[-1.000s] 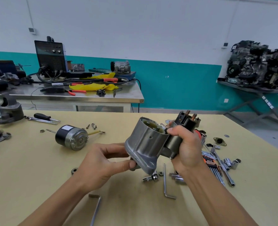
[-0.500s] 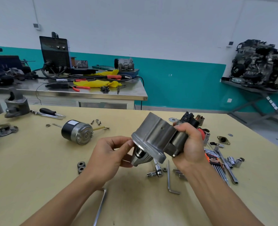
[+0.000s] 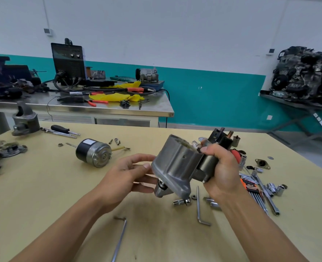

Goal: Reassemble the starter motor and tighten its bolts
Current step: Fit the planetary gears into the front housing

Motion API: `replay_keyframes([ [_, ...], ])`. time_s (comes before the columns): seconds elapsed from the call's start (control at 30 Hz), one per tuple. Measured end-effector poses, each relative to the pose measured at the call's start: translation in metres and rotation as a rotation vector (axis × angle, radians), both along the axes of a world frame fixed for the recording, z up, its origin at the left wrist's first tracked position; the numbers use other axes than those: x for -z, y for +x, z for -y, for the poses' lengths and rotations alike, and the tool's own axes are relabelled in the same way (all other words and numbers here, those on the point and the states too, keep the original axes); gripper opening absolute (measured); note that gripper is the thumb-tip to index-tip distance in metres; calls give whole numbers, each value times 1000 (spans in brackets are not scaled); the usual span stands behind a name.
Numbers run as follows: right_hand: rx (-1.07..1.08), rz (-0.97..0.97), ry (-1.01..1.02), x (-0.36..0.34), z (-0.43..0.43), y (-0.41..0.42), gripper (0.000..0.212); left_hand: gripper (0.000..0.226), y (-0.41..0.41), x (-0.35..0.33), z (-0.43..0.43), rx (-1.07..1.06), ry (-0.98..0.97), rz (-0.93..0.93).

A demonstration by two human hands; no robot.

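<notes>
I hold the grey starter housing (image 3: 177, 165) above the yellow table (image 3: 43, 195), tilted with its nose down to the left. My right hand (image 3: 222, 171) grips the dark solenoid (image 3: 210, 159) bolted to its right side, whose copper terminals point up. My left hand (image 3: 128, 173) touches the housing's left flange and nose with its fingertips. The black and silver motor body (image 3: 93, 153) lies on its side on the table to the left. Small bolts and nuts (image 3: 115, 141) lie behind it.
Hex keys (image 3: 200, 207) (image 3: 119, 239), sockets (image 3: 274, 189), an orange key set (image 3: 250, 188) and a ratchet extension (image 3: 182, 201) lie on the table under and right of my hands. A screwdriver (image 3: 62, 129) and a grey casting (image 3: 25, 120) sit at the back left. A steel bench (image 3: 99, 108) stands behind.
The housing has been rolled, its open mouth turned away and then partly back up. My left hand shifted from its lower edge to its left flange. The view moved a little left.
</notes>
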State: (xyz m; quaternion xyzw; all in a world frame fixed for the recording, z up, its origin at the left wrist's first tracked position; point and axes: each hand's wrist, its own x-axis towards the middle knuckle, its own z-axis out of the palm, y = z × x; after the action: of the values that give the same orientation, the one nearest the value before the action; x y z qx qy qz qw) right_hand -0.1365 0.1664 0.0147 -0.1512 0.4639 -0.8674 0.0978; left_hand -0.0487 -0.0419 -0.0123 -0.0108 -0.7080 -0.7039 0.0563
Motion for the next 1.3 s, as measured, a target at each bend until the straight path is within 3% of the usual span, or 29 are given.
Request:
replay_keyframes([
  [0.1, 61, -195, 79, 1, 3, 4, 17, 58, 3, -1, 17, 185, -168, -30],
  [0.23, 38, -395, 163, 2, 5, 11, 16, 86, 1, 5, 9, 174, -397, -212],
  [0.37, 41, -447, 169, 1, 5, 13, 16, 78, 1, 7, 8, 134, -390, -288],
  [0.5, 37, -421, 147, 0, 2, 11, 18, 56, 4, -2, 13, 107, -329, -199],
  [0.6, 34, -442, 165, 1, 2, 12, 17, 37, 9, -17, 31, -70, -546, -212],
  [0.67, 39, -481, 203, 1, 3, 13, 16, 37, 16, -26, 43, -205, -741, -188],
  [0.8, -1, -474, 215, 3, 7, 17, 18, 35, 28, -39, 75, -223, -957, 51],
  [0.9, -33, -459, 222, 2, 11, 22, 19, 55, 38, -41, 88, -95, -1098, 327],
  [0.97, -49, -429, 225, 1, 13, 24, 20, 67, 43, -36, 89, -56, -1174, 413],
  [1.07, -58, -403, 259, 0, 15, 28, 21, 63, 46, -24, 82, -36, -1217, 396],
  [1.3, -81, -420, 336, -1, 19, 36, 16, 31, 41, -5, 75, -58, -1257, 228],
])
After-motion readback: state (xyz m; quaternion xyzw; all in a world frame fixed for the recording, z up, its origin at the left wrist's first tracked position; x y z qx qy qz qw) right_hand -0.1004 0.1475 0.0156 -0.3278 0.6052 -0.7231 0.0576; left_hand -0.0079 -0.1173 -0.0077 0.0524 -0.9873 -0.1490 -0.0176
